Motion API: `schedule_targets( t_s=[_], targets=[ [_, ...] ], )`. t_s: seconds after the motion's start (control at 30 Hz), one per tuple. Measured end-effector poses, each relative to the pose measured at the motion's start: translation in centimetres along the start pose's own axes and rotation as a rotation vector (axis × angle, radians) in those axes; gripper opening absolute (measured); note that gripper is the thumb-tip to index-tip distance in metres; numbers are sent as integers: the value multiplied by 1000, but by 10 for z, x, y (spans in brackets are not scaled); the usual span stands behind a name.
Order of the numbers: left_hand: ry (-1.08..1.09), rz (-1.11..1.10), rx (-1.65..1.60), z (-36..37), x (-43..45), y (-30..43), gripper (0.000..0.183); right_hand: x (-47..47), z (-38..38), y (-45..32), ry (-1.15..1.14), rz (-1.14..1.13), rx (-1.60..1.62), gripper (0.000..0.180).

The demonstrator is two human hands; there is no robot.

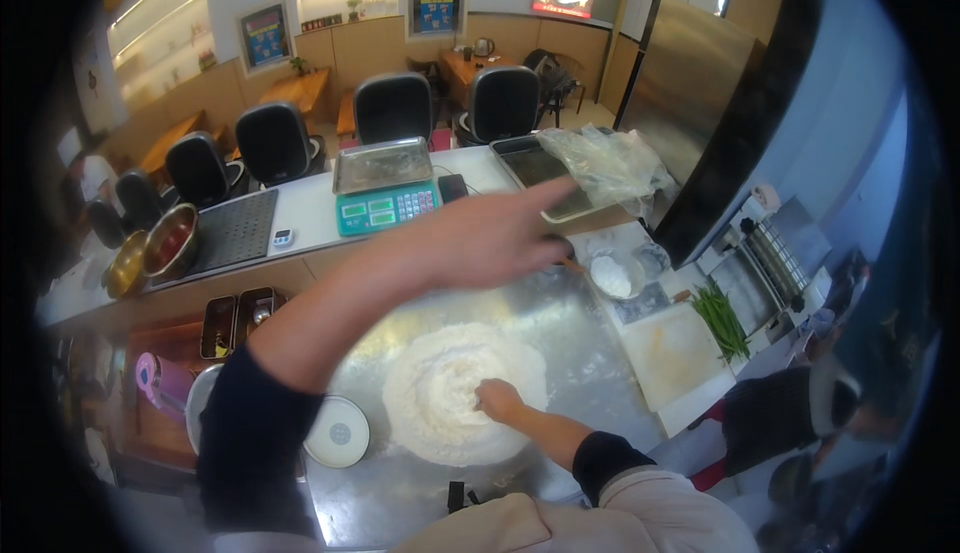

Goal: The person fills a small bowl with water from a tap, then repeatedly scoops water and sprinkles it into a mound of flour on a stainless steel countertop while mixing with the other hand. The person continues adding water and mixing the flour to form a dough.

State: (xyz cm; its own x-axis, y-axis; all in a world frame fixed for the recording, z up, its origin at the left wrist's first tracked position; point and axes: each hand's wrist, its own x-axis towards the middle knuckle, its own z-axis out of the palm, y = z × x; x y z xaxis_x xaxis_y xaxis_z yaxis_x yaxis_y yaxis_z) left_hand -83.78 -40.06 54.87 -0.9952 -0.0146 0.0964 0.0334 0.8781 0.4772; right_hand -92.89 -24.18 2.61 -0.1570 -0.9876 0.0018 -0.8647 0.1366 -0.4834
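Observation:
My left hand [502,238] is stretched out over the far side of the steel worktop [600,365], blurred, with a finger extended and the thumb apart. It appears to hold nothing. Beneath the left arm, a wide ring of white flour [420,433] lies on the steel, with a looser, clumpy middle. My right hand [499,400] reaches in from the right with its curled fingertips in that middle; whether they pinch any flour is hidden. A round pale plate or lid [337,431] with a patterned centre is left of the flour.
Beyond the worktop, a counter bears a green digital scale [386,208] with a metal tray [382,166], metal bowls [171,241] and a plastic bag [607,166]. On the right are a bowl of white powder [615,274], a cutting board [671,354], green vegetables [720,320] and a roller machine [772,260]. Another person [780,410] stands near.

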Motion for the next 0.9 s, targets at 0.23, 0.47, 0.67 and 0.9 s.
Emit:
schedule_targets(
  t_s=[0.23,0.47,0.67,0.9],
  targets=[
    [356,277,-327,28,46,41,69,-1,48,29,-73,134,20,22],
    [85,-487,-684,254,-166,-76,52,-37,31,14,99,557,321,54],
    [354,-1554,-1066,462,-395,-92,44,-11,16,14,261,947,494,60],
    [732,-1757,-1220,529,-484,-35,43,50,54,31,302,862,395,72]
  ],
)
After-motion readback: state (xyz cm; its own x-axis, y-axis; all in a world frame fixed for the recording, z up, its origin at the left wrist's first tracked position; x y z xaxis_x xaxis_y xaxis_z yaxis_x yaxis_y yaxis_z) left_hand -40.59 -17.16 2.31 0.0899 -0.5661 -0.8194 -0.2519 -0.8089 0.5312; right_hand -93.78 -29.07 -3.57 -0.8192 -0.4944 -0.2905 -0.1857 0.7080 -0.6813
